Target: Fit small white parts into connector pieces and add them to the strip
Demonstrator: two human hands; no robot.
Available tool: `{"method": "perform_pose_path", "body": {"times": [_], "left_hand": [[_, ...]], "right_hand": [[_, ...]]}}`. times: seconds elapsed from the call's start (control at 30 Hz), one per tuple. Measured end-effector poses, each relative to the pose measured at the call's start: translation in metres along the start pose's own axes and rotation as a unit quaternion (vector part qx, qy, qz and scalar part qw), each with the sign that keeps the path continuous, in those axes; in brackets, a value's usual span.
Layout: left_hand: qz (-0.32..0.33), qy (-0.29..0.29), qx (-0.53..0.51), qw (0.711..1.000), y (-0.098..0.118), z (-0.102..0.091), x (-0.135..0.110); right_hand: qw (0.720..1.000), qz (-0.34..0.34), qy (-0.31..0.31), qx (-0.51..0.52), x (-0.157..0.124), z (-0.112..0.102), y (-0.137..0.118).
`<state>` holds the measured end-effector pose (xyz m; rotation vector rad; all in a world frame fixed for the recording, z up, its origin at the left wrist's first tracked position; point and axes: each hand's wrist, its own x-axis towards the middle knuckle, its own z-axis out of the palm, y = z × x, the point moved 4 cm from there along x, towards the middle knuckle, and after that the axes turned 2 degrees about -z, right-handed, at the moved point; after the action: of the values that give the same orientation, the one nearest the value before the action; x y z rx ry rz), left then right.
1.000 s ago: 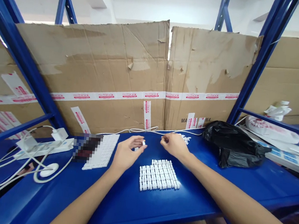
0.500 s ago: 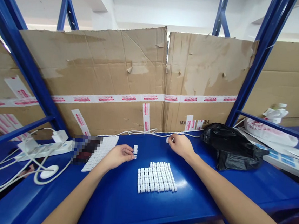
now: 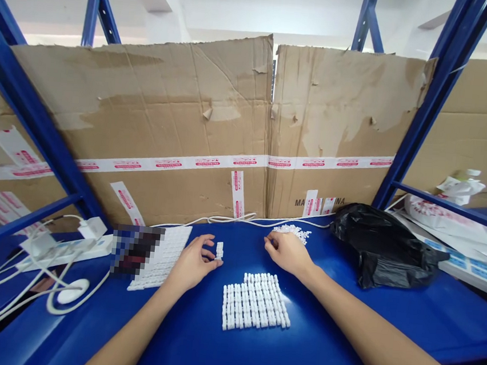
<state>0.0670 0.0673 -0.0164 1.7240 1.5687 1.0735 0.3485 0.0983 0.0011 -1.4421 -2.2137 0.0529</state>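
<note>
The left hand (image 3: 195,264) rests on the blue worktop (image 3: 193,344), its grip relaxed and loosely curled, with nothing clearly held. A small white stack of plastic pieces (image 3: 219,251) stands just beside its fingertips, at the hand's 2 o'clock. The right hand (image 3: 288,254) has its fingers drawn together in a pinch; whether they hold a piece is too small to tell. A loose heap of white pieces (image 3: 292,232) lies just past those fingers, at the hand's 12 o'clock, near the back edge.

A neat grid of white pieces (image 3: 255,302) sits between the hands and lower down, at 5 o'clock from the left hand. Bare blue room stretches from it to the front edge. At 9 o'clock from the left hand lies a white slab of pieces (image 3: 162,258), its far end hidden by a pixelated patch. A black bag (image 3: 386,248) bulges at 3 o'clock from the right hand, and a cable (image 3: 240,219) runs along the cardboard (image 3: 180,125) at the back edge.
</note>
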Motion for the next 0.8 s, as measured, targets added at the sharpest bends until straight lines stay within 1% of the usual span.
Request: {"method": "perform_pose_path", "body": {"times": [0.27,0.43,0.53,0.6,0.67,0.7,0.8], "left_hand": [[-0.025,0.022,-0.068,0.997,-0.006,0.001,0.002],[-0.018,0.032,-0.055,0.998,-0.009,0.003,0.002],[-0.006,0.036,-0.033,0.999,-0.009,0.006,-0.001],[-0.012,0.038,-0.031,0.999,-0.008,0.008,-0.001],[-0.045,0.037,-0.064,0.996,-0.009,0.012,0.001],[-0.067,0.037,-0.097,0.992,-0.01,0.014,0.003],[-0.11,0.038,-0.223,0.968,-0.009,0.023,0.013]], "right_hand": [[0.998,0.001,-0.033,0.056,-0.003,0.014,-0.006],[0.996,0.003,-0.045,0.078,-0.002,0.017,-0.006],[0.995,0.005,-0.039,0.089,-0.002,0.017,-0.006],[0.994,0.012,-0.035,0.102,-0.002,0.017,-0.006],[0.992,0.022,-0.034,0.119,-0.002,0.016,-0.007],[0.991,0.025,-0.032,0.129,-0.002,0.015,-0.008],[0.987,0.025,-0.023,0.156,-0.002,0.013,-0.009]]}}
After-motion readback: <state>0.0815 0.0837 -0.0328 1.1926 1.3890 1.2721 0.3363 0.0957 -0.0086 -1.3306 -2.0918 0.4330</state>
